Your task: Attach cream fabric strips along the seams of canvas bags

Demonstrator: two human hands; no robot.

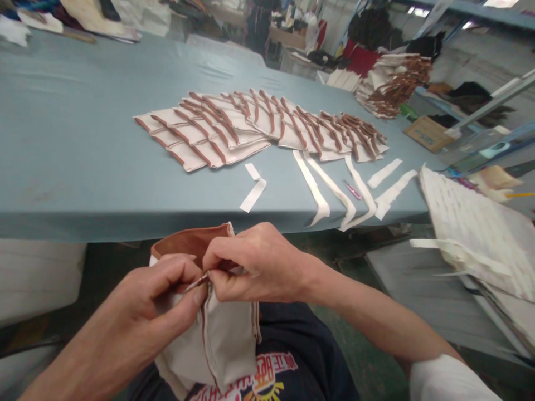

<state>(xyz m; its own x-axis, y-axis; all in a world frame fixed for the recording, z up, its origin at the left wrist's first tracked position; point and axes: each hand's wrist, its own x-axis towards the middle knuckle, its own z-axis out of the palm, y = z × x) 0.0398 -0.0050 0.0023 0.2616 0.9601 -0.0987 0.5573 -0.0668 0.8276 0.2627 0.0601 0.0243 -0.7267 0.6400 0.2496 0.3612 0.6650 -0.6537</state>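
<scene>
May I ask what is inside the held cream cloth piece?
Brown fabric shows inside; the left hand, right hand and cream cloth piece itself cover anything deeper.

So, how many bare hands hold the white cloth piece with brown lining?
2: the left hand and, beside it, the right hand, pinching the piece near its opening.

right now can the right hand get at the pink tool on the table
Probably yes, but it would need to let go first: the right hand pinches the cloth. The pink tool lies near the table's front edge between white strips, with nothing visible covering it.
</scene>
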